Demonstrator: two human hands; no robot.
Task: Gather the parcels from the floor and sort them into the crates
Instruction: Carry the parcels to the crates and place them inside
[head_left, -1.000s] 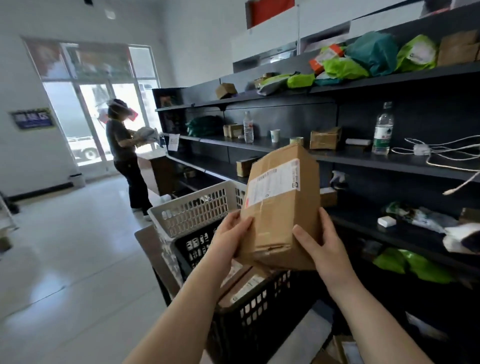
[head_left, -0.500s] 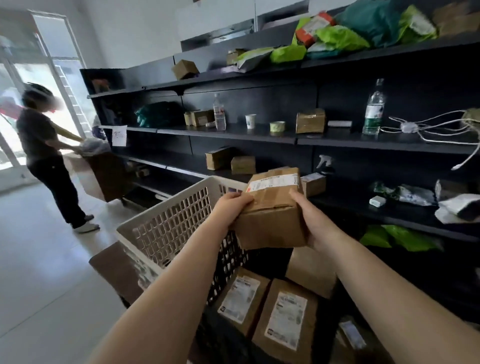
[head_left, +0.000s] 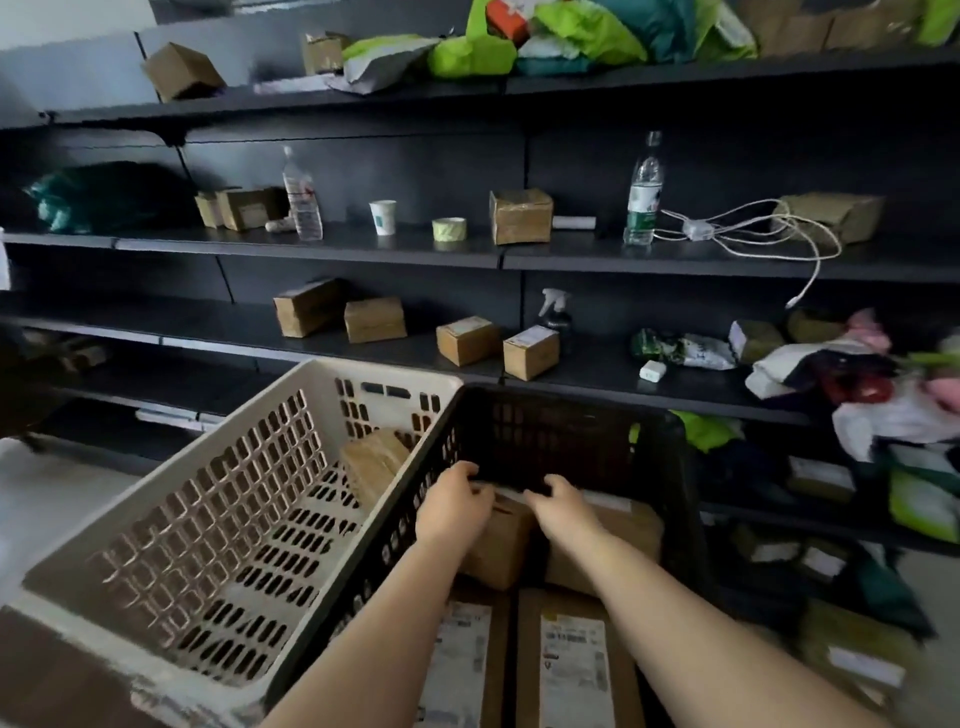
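Both hands reach into the black crate (head_left: 675, 467). The left hand (head_left: 452, 506) and right hand (head_left: 563, 512) curl over the top of a brown box (head_left: 496, 545), gripping it from either side as it stands among other parcels (head_left: 571, 670) inside. The white crate (head_left: 156, 519), touching the black one's left side, holds one parcel (head_left: 371, 462).

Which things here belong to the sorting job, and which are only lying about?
Job:
- left hand and right hand, both on the brown parcel
- black crate holding it
- white crate

Lying about:
- paper cup
- tape roll
- spray bottle
- white cable
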